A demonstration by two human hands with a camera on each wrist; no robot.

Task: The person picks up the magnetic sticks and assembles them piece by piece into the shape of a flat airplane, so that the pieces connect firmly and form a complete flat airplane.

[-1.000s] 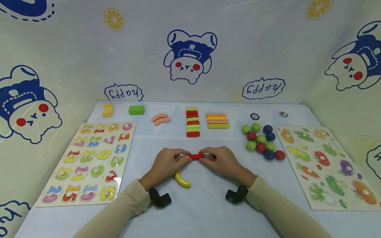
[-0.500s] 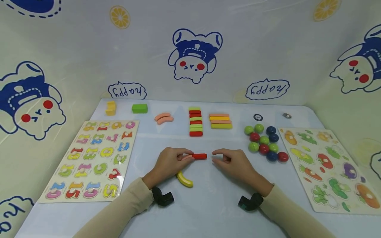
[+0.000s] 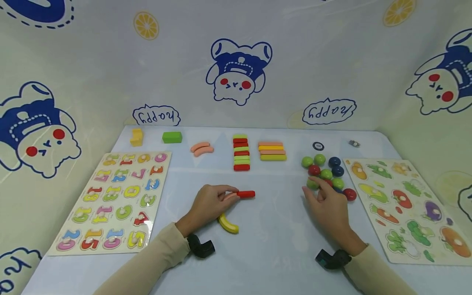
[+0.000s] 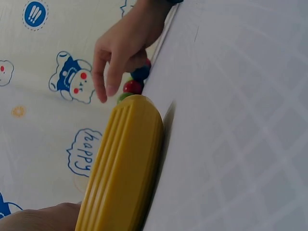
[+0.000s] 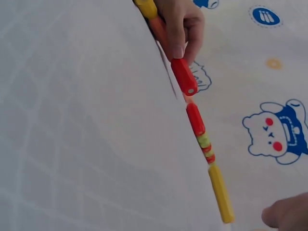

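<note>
In the head view my left hand (image 3: 210, 203) pinches a pink stick (image 3: 230, 196) between thumb and fingers. A short red stick (image 3: 246, 194) lies end to end with it, pointing right. Below that hand is a curved yellow piece (image 3: 228, 225), its upper end hidden by the hand; it looms large in the left wrist view as a ridged yellow block (image 4: 122, 168). My right hand (image 3: 330, 211) hovers at the near left side of a cluster of balls, thumb and forefinger apart, partly covering a green ball (image 3: 312, 184). Nothing shows in its grasp.
Number board (image 3: 110, 200) at left, vegetable puzzle board (image 3: 409, 209) at right. Along the back stand yellow blocks (image 3: 136, 137), a green block (image 3: 172, 137), two pink curved pieces (image 3: 203, 151), a red-and-green row (image 3: 241, 153), coloured sticks (image 3: 272, 157) and a black ring (image 3: 318, 146).
My right hand has let go of the red stick and moved right to the balls. The left hand keeps its hold on the pink stick, nearly in place.
</note>
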